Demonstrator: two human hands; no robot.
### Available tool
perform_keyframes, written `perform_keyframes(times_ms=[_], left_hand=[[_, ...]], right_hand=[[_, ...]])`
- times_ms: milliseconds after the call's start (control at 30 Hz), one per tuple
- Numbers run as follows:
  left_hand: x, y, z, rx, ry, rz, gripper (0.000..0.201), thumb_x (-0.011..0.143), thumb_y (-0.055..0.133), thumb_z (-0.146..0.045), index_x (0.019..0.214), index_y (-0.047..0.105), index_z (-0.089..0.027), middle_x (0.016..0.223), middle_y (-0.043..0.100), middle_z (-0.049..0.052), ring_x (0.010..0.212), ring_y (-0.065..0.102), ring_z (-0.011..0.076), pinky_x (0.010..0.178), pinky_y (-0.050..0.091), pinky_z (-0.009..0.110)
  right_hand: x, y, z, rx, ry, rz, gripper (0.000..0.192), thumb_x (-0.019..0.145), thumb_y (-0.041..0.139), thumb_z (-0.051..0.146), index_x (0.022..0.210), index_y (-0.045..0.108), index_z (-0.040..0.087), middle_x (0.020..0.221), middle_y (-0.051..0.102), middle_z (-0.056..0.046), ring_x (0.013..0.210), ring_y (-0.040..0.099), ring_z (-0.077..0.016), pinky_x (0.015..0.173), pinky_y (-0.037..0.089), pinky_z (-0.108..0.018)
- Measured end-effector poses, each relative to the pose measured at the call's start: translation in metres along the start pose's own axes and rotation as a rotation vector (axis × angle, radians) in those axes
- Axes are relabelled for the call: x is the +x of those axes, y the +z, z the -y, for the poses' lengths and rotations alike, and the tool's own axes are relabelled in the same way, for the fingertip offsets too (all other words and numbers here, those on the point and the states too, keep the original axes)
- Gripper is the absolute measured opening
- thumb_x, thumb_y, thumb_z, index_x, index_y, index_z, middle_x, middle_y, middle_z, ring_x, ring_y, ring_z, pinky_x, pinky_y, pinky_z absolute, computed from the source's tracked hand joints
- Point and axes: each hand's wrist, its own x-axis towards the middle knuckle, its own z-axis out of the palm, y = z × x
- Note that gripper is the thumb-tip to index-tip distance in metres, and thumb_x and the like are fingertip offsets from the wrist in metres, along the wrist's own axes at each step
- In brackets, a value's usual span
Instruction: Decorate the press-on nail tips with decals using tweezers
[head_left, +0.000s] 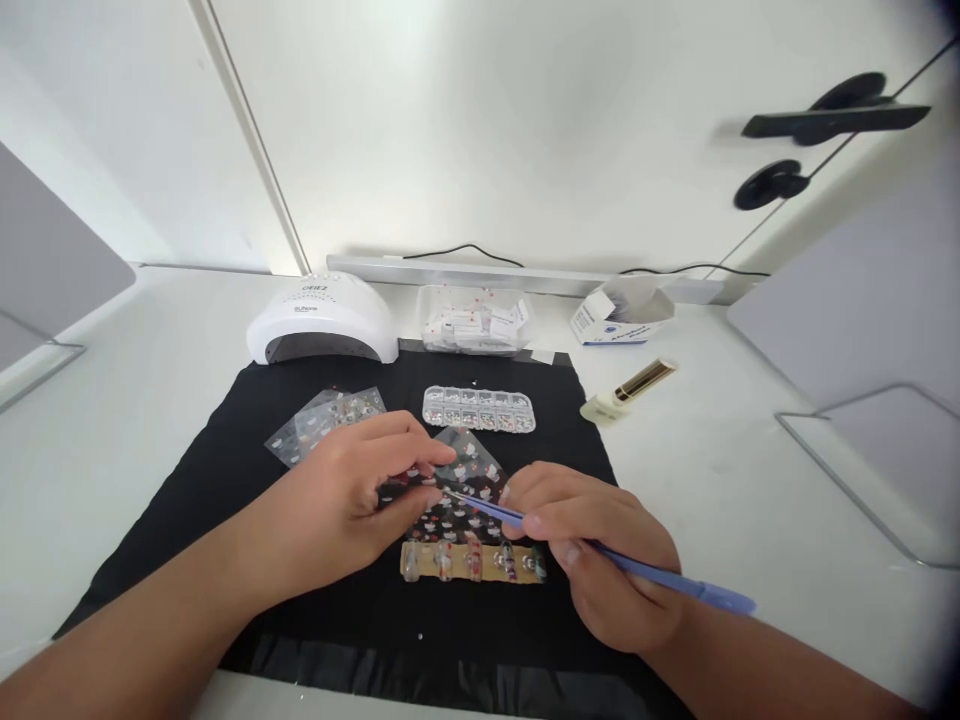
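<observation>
My right hand [607, 540] is closed round blue tweezers [667, 580], whose thin tips point left toward my left thumb. Over a clear sticker sheet [450, 520] printed with small white and red figures, my left hand [360, 490] has its thumb and index finger apart. The tweezer tips lie close to that thumb; whether they grip anything is too small to tell. Just below the sheet is a tan strip [426, 563] bearing several decorated nail tips [474, 560], some clear, some red, some dark. My left fingers partly hide the sheet.
A clear compartment case [480, 410] of small gems lies behind my hands, with more sticker sheets [322, 420] at left. Behind stand a white nail lamp [322, 315], a clear plastic box [472, 320] and a white carton [622, 312]. A gold-capped bottle [630, 390] lies right of the black mat [315, 640].
</observation>
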Motion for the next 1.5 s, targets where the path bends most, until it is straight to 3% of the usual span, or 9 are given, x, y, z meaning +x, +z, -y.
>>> perform_keyframes(times_ms=[867, 1500], left_hand=[[0.0028, -0.0030, -0.0032, -0.040, -0.045, 0.011, 0.019, 0.088, 0.064, -0.011, 0.104, 0.068, -0.020, 0.089, 0.065, 0.000, 0.074, 0.061, 0.0106, 0.064, 0.048, 0.023], [0.0055, -0.0011, -0.0052, -0.098, -0.073, 0.091, 0.015, 0.088, 0.058, -0.005, 0.087, 0.064, -0.019, 0.085, 0.062, 0.000, 0.074, 0.057, 0.0117, 0.066, 0.046, 0.024]], right_hand=[[-0.0075, -0.0009, -0.0040, 0.091, 0.068, -0.022, 0.035, 0.090, 0.048, 0.010, 0.114, 0.071, 0.021, 0.082, 0.068, -0.009, 0.072, 0.064, -0.0231, 0.064, 0.055, -0.044], [-0.0062, -0.0019, -0.0024, 0.081, 0.048, 0.018, 0.037, 0.089, 0.049, 0.010, 0.117, 0.070, 0.021, 0.083, 0.067, -0.010, 0.072, 0.063, -0.0232, 0.063, 0.057, -0.044]])
